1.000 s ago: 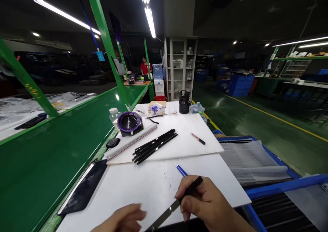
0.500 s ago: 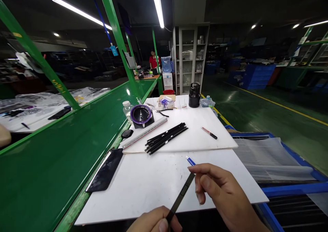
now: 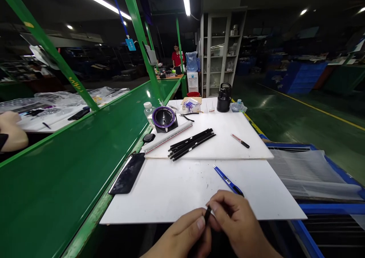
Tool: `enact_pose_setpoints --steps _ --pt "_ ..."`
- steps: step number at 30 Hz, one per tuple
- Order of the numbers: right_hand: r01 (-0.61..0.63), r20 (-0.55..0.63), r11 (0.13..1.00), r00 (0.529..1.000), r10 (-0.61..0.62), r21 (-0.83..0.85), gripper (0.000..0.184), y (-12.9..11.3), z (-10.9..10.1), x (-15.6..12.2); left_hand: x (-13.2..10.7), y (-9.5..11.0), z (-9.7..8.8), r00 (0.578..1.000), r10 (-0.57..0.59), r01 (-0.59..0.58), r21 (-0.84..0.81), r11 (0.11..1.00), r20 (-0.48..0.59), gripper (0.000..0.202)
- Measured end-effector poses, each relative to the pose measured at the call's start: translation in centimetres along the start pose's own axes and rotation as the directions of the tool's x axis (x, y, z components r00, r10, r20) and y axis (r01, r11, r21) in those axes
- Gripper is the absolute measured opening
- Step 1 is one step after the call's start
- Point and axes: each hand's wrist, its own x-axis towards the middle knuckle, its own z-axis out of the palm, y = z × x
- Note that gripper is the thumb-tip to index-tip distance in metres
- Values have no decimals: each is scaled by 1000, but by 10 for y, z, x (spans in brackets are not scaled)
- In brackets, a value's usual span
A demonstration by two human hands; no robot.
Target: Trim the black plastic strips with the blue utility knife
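Note:
A thin black strip (image 3: 208,213) is between my two hands at the table's front edge, most of it hidden by the fingers. My left hand (image 3: 190,227) pinches it between thumb and fingers. At its upper end, the thumb and forefinger of my right hand (image 3: 232,216) are closed on it too. Just beyond my right hand a blue utility knife (image 3: 228,180) lies on the white table (image 3: 171,189). Farther back, a pile of similar black strips (image 3: 191,144) rests on a raised white board (image 3: 228,130).
Left of the strips lie a long ruler (image 3: 168,137), a black phone-like slab (image 3: 128,174) and a purple-rimmed round device (image 3: 164,117). Pliers (image 3: 188,116), a red-and-black cutter (image 3: 240,141) and a black pump-like canister (image 3: 224,98) sit on the board. Blue crates (image 3: 310,208) stand right; another person's arm (image 3: 13,130) shows left.
My right hand has come in from beside the strip and closed on its upper end. The strip has been drawn down among my fingers. The view has shifted, uncovering the blue knife.

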Motion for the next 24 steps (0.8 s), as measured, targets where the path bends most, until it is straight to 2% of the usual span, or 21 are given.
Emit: enact_pose_setpoints --steps 1,3,5,6,8,10,13,17,19,20,21,22,23,24 --pt "35 32 999 999 -33 -41 28 5 2 -1 5 -5 -2 1000 1 -1 -65 998 -1 42" --pt "165 13 960 986 -167 -226 24 19 -1 0 12 -15 -10 999 -48 52 -198 979 25 38" --pt "225 -63 835 954 -295 -503 21 38 -14 5 14 -24 -24 993 -116 114 -252 961 7 32" --pt "177 -101 767 948 -300 -616 26 49 -22 9 13 -28 -32 989 -142 129 -246 961 -35 31" --pt "17 -163 653 963 -213 -757 41 71 -38 17 8 -33 -48 975 -191 164 -215 963 -110 31" --pt "-44 -168 623 976 -142 -781 47 90 -49 24 2 -37 -60 962 -235 204 -204 957 -139 31" --pt "-65 -160 650 983 -88 -757 45 100 -54 29 -3 -44 -68 949 -274 242 -201 949 -153 31" --pt "-154 -197 718 980 24 -678 36 80 -49 22 -4 -57 -64 942 -312 294 -137 946 -128 30" --pt "-247 -162 843 968 192 -478 36 65 -39 10 -6 -62 -62 939 -328 314 -134 940 -100 31" --pt "-337 -102 902 942 321 -271 36 58 -32 3 -8 -65 -61 937 -334 317 -154 936 -104 31" --pt "-438 1 898 899 439 -45 36 52 -24 -5 -9 -67 -60 933 -340 316 -186 931 -119 30" --pt "-525 126 840 850 511 139 35 48 -15 -13 -11 -69 -59 928 -346 311 -223 924 -140 29" --pt "-593 251 764 803 540 253 34 45 -5 -20 -13 -70 -59 922 -353 305 -262 916 -161 29" --pt "-639 347 714 764 544 286 34 44 4 -27 -14 -71 -58 916 -359 298 -294 908 -181 29"
